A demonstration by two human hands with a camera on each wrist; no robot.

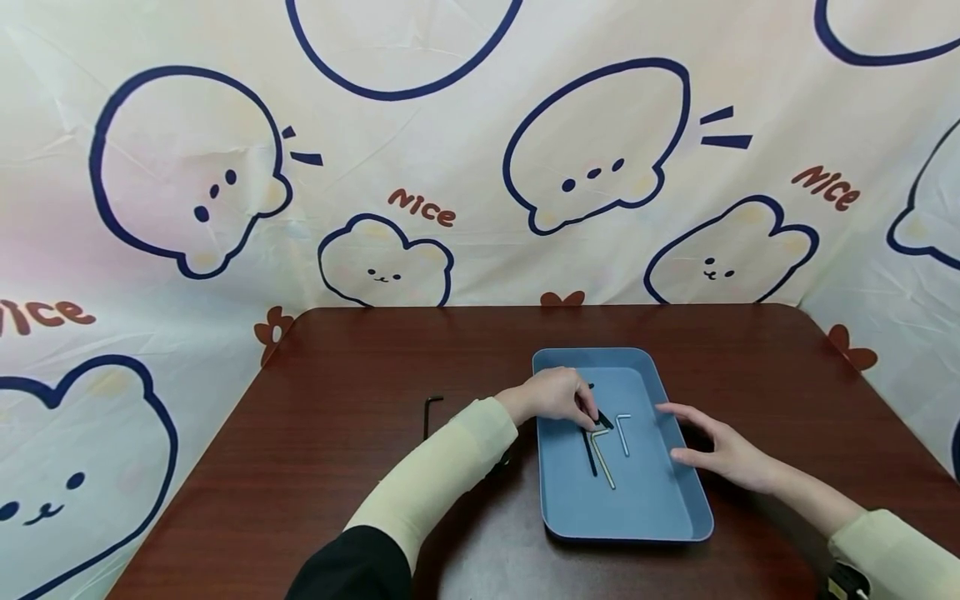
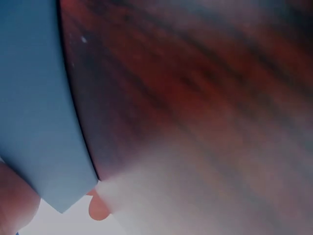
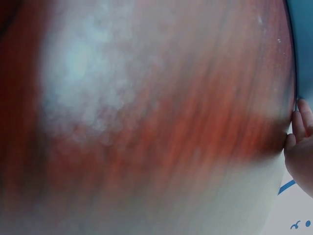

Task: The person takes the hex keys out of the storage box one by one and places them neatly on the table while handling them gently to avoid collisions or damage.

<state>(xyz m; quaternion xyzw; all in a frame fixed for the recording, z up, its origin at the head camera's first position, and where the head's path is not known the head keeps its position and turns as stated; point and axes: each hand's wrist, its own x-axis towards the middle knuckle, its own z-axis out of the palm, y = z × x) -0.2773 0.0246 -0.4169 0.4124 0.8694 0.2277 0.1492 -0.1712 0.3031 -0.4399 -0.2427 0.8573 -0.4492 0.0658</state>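
My left hand (image 1: 558, 394) reaches into the blue tray (image 1: 660, 508), fingers bent downward, and pinches a black hex key (image 1: 604, 419), mostly hidden behind the fingers. Just below the fingertips lie another black hex key (image 1: 591, 457) and a gold-coloured one (image 1: 603, 463). A silver hex key (image 1: 623, 436) rests a little to their right. At the tray's right side, my right hand (image 1: 723, 450) has its fingertips and thumb against the rim, fingers loosely extended. The right wrist view catches that hand (image 3: 302, 147) at its edge, beside the tray.
Left of the tray, a black hex key (image 1: 429, 415) lies on the dark wooden table (image 1: 337, 375), partly covered by the left sleeve (image 1: 435, 467). A patterned cloth (image 1: 480, 167) hangs behind the table and along its sides.
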